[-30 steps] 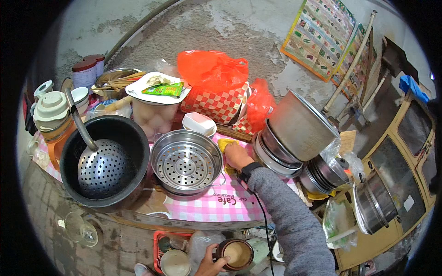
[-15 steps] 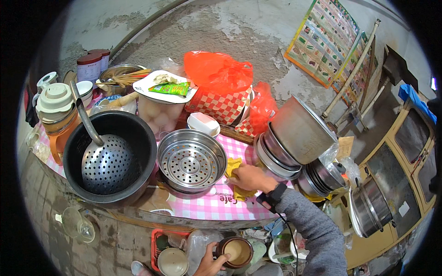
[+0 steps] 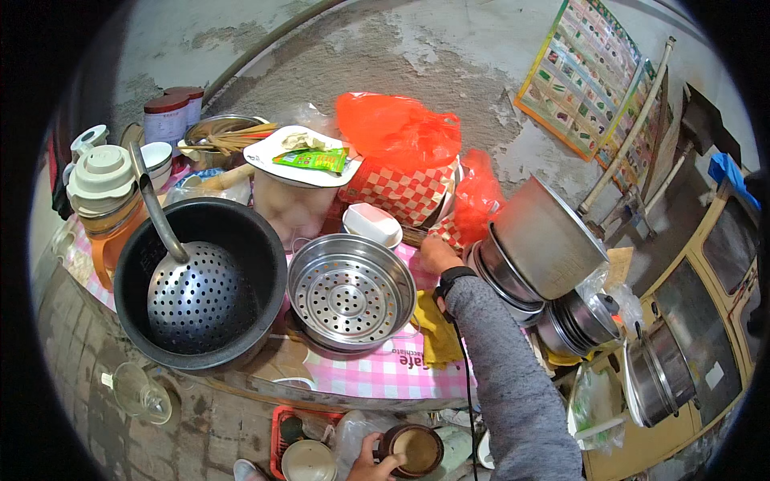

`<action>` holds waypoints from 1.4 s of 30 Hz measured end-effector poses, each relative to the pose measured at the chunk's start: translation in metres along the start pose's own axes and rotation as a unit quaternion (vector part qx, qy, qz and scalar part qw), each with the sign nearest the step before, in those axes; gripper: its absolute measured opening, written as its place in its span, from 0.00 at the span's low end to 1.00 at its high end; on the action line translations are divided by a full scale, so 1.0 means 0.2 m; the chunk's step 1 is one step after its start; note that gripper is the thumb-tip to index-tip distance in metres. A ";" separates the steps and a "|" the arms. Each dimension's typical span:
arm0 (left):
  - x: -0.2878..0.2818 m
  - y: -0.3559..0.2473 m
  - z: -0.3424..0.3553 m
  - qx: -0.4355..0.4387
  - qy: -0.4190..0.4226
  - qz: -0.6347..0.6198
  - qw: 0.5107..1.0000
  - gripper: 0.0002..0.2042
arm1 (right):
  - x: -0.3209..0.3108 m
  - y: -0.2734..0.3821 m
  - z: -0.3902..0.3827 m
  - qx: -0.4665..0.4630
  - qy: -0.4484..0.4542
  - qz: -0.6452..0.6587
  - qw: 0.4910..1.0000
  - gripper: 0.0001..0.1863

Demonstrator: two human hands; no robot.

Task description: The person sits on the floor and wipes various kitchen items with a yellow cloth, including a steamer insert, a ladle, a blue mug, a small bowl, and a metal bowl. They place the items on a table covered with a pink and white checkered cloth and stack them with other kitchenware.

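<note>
At the lower edge my left hand [image 3: 375,458] is closed on the rim of a small round brown pot [image 3: 430,460], tan inside, thumb over the edge. My right hand [image 3: 438,254] is at the back of the table, between a white lidded container [image 3: 373,224] and a stack of metal pots [image 3: 553,240]. Its fingers are curled; what they hold, if anything, is hidden. A yellow cloth [image 3: 438,329] lies under my right forearm. Left of the cloth sits a perforated steel steamer [image 3: 353,293]. A large black pot [image 3: 265,321] holds a perforated ladle [image 3: 196,297].
Red plastic bags [image 3: 397,128] and a white tray [image 3: 269,152] bearing a green packet stand at the back. On the left is an orange jug [image 3: 112,232]. A red basket [image 3: 278,425] is below the table edge. A black cord [image 3: 468,385] hangs from my right wrist.
My right hand has let go of the yellow cloth and moved to the back of the table. The left hand still holds the brown pot. The view has shifted slightly.
</note>
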State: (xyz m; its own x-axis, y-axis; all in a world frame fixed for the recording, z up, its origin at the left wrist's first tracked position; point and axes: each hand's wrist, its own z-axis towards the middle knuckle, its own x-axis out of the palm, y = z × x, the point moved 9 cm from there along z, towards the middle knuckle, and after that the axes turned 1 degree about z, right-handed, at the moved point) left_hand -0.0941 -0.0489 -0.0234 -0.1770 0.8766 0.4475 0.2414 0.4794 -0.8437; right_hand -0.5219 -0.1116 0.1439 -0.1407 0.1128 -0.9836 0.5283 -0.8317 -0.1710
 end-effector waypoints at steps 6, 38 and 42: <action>0.02 -0.01 0.00 -0.011 0.011 -0.061 0.998 0.26 | 0.04 -0.08 0.03 0.070 -0.031 0.019 0.997 0.17; -0.01 0.11 0.10 0.147 -0.020 0.013 0.989 0.27 | -0.45 0.23 -0.01 -0.119 -0.227 0.001 0.966 0.13; 0.00 0.16 0.10 0.099 0.002 -0.042 0.994 0.26 | -0.54 0.27 -0.06 -0.132 -0.262 0.005 0.956 0.12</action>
State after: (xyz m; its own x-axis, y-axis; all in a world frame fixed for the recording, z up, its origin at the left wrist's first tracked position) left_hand -0.1046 -0.0335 -0.0564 -0.1850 0.8345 0.5190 0.0342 0.5333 -0.8452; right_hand -0.4689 -0.1620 0.2394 -0.4987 -0.2397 -0.8330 0.7145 -0.6577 -0.2385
